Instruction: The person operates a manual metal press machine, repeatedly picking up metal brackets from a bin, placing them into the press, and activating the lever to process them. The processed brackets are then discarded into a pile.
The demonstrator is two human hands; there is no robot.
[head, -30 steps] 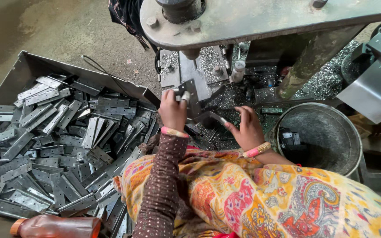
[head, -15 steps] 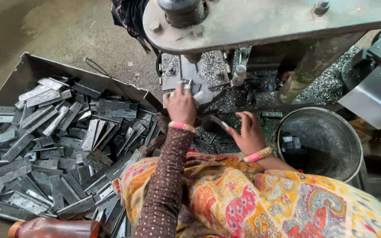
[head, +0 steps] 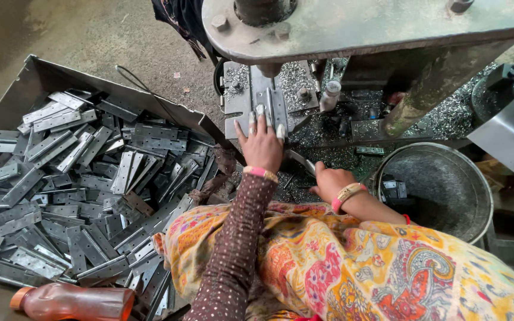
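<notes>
My left hand (head: 260,142) reaches forward onto the grey bed (head: 239,116) of a press machine. Its fingers press a flat metal hinge piece (head: 270,107) against the bed under the ram. My right hand (head: 329,180) rests lower and to the right among metal shavings, closed around a thin metal strip (head: 297,159) that sticks out to its left. A big grey machine head (head: 364,24) overhangs both hands.
A metal tray (head: 43,74) on the left holds several grey hinge pieces (head: 90,190). A round metal bucket (head: 447,178) with a few pieces sits at the right. An orange plastic bottle (head: 72,302) lies at the bottom left. Shavings cover the machine base.
My left hand has moved forward from above the shavings onto the press bed, setting the hinge piece there. My right hand has curled shut on the strip and stayed in place.
</notes>
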